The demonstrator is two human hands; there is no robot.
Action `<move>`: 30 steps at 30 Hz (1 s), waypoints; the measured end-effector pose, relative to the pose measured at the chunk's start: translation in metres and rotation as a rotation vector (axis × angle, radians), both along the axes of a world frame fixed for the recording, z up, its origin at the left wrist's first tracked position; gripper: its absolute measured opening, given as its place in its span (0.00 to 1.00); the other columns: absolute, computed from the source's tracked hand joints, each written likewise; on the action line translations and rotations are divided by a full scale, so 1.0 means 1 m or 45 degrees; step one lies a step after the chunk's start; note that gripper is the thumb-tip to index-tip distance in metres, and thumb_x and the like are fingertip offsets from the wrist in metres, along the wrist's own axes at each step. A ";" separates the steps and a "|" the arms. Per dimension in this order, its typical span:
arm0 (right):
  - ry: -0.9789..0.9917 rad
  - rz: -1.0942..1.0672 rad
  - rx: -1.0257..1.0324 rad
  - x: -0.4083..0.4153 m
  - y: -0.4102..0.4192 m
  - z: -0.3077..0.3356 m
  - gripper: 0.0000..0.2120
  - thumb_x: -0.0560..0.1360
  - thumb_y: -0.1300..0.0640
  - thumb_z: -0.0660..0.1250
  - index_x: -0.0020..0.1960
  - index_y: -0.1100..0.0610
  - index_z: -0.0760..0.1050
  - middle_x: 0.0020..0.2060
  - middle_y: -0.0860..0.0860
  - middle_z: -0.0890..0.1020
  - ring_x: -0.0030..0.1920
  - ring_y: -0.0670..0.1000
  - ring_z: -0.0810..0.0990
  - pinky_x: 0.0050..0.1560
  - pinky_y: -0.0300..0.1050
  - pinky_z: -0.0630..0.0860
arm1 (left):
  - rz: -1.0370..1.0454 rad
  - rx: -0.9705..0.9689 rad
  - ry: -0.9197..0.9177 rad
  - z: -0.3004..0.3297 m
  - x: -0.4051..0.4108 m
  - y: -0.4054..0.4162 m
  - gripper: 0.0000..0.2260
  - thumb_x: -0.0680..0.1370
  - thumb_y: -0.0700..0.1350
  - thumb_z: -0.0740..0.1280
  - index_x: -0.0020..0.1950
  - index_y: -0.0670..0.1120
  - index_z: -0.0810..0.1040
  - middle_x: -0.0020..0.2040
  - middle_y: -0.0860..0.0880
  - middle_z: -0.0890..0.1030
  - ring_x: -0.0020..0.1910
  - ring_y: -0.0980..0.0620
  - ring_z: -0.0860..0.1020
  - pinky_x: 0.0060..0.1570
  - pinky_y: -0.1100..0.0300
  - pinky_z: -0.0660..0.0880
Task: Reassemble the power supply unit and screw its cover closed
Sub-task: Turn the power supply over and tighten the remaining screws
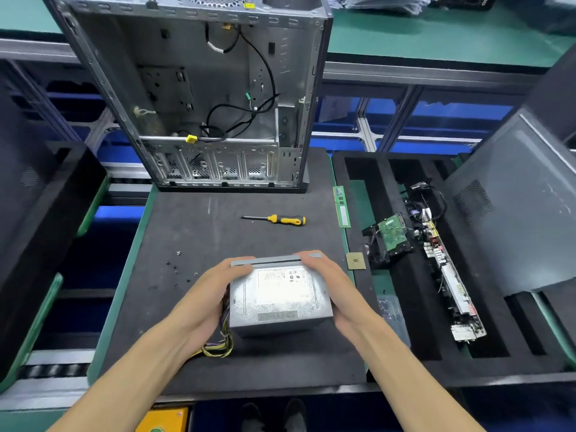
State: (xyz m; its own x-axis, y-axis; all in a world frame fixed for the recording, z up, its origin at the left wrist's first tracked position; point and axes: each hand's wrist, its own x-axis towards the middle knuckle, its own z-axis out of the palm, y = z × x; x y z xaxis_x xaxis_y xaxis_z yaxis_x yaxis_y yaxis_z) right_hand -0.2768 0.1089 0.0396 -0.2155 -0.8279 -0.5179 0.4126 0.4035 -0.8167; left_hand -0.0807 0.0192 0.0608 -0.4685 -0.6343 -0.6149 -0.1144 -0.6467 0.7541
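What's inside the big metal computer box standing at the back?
The open computer case holds loose black cables, a yellow plug and bare metal brackets. Whatever sits behind its metal panels is hidden.

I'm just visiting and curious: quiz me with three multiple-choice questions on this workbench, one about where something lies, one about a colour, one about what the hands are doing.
1. Where does the screwdriver lie?
A. On the mat between the computer case and the power supply unit
B. Inside the case
C. In a hand

2. What colours is its handle?
A. Red and white
B. Yellow and black
C. Blue

3. What are the left hand and right hand doing?
A. Resting idle
B. Turning a screw
C. Gripping the unit from both sides

Answers: 1 A, it lies untouched on the dark mat; 2 B, yellow with black grip; 3 C, fingers curl over its far edge.
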 end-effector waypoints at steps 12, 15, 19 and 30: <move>-0.028 0.169 -0.023 -0.005 0.003 -0.007 0.19 0.71 0.44 0.75 0.59 0.45 0.77 0.57 0.53 0.85 0.57 0.54 0.85 0.55 0.54 0.80 | 0.045 -0.031 0.028 0.000 0.004 0.012 0.12 0.82 0.48 0.67 0.63 0.46 0.81 0.59 0.48 0.86 0.56 0.50 0.85 0.41 0.63 0.80; -0.078 0.165 -0.015 -0.007 0.001 -0.006 0.20 0.70 0.46 0.76 0.59 0.49 0.77 0.56 0.54 0.86 0.55 0.54 0.86 0.48 0.48 0.82 | 0.088 -0.093 -0.054 -0.001 0.002 0.014 0.10 0.81 0.49 0.68 0.61 0.48 0.82 0.57 0.49 0.86 0.54 0.50 0.85 0.44 0.59 0.79; -0.067 0.135 0.004 -0.010 -0.003 -0.005 0.21 0.71 0.50 0.75 0.60 0.57 0.76 0.55 0.55 0.87 0.55 0.55 0.86 0.45 0.46 0.82 | 0.158 -0.083 -0.097 -0.001 -0.001 0.011 0.06 0.80 0.47 0.70 0.54 0.46 0.83 0.52 0.46 0.87 0.47 0.51 0.86 0.35 0.62 0.78; 0.064 0.055 -0.068 -0.006 -0.006 -0.001 0.10 0.78 0.56 0.72 0.55 0.61 0.77 0.50 0.59 0.86 0.48 0.53 0.86 0.45 0.45 0.81 | 0.311 -0.321 -0.199 -0.003 -0.012 0.018 0.05 0.80 0.47 0.69 0.46 0.48 0.83 0.42 0.49 0.86 0.38 0.56 0.83 0.32 0.67 0.75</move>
State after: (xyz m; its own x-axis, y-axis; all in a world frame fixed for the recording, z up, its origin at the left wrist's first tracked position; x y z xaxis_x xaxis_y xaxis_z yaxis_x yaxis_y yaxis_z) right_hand -0.2833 0.1030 0.0384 -0.2035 -0.8632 -0.4620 0.3537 0.3752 -0.8568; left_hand -0.0931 0.0367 0.0580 -0.1976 -0.8560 -0.4777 -0.1062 -0.4657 0.8785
